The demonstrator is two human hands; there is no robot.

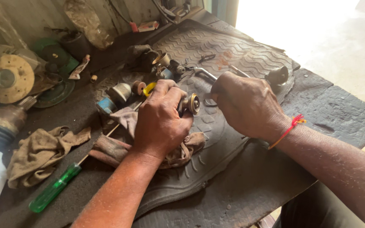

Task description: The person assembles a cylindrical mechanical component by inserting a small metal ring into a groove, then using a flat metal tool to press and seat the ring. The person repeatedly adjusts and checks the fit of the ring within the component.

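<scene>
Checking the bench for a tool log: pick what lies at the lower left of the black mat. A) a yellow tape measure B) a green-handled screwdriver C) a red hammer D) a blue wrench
B: a green-handled screwdriver lies beside the brown rag, left of the left hand.

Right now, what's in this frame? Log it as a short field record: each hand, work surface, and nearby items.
left hand: closed grip on a small brass fitting, over a dirty rag
right hand: fist closed around a metal tool; red thread on the wrist
surface: black ribbed rubber mat
nearby: green-handled screwdriver, brown cloth, round perforated disc, scattered metal parts
</scene>
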